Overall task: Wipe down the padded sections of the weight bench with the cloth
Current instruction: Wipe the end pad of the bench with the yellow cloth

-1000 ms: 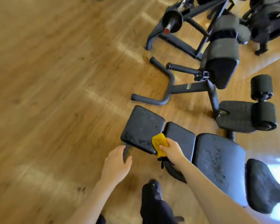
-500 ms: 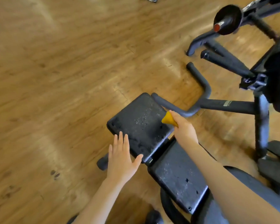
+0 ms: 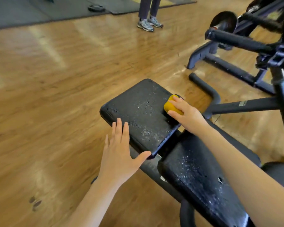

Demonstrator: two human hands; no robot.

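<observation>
The black weight bench runs from centre to lower right. Its end pad (image 3: pixel 138 112) is speckled with droplets, and so is the second pad (image 3: pixel 198 174) behind a gap. My right hand (image 3: pixel 187 115) presses a bunched yellow cloth (image 3: pixel 170 105) onto the far right corner of the end pad. My left hand (image 3: pixel 120 153) is spread flat, fingers apart, on the near left edge of that pad, its thumb at the pad's near corner. My right forearm hides part of the second pad.
Wooden floor (image 3: pixel 56 95) lies open to the left. Black exercise machine frames (image 3: pixel 236 71) with a curved floor bar (image 3: pixel 208 90) stand close on the right. A person's legs and trainers (image 3: pixel 148 22) are at the top, beside dark floor mats (image 3: pixel 39 10).
The view has come closer and tilted up. My right hand slid the cloth from the gap between the pads to the end pad's far corner. My left hand moved onto the pad's near edge.
</observation>
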